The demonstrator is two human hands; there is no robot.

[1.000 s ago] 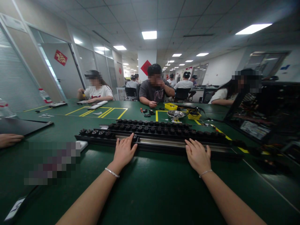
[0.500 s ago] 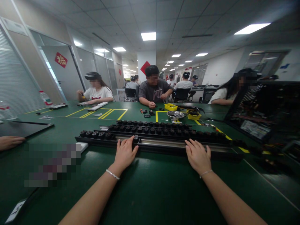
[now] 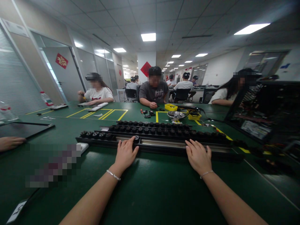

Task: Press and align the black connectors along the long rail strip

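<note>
Two hands rest flat on the long black rail [image 3: 161,145] lying across the green bench [image 3: 150,193], well in from its near edge. Our left hand [image 3: 125,153] has crept slightly rightward since a second ago, fingers loose, grasping nothing, by a small black roller [image 3: 136,137]. Our right hand [image 3: 198,156] is unchanged, open-palmed on the rail. Little progress, we judge. Behind sits a second rail [image 3: 152,124].

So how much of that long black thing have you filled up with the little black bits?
Done: the long black rail carries black round parts on its left stretch and along its far row. In hand: the left hand and right hand rest flat on its near edge, one part by the left fingertips. Left: the shiny channel between the hands looks bare.
</note>
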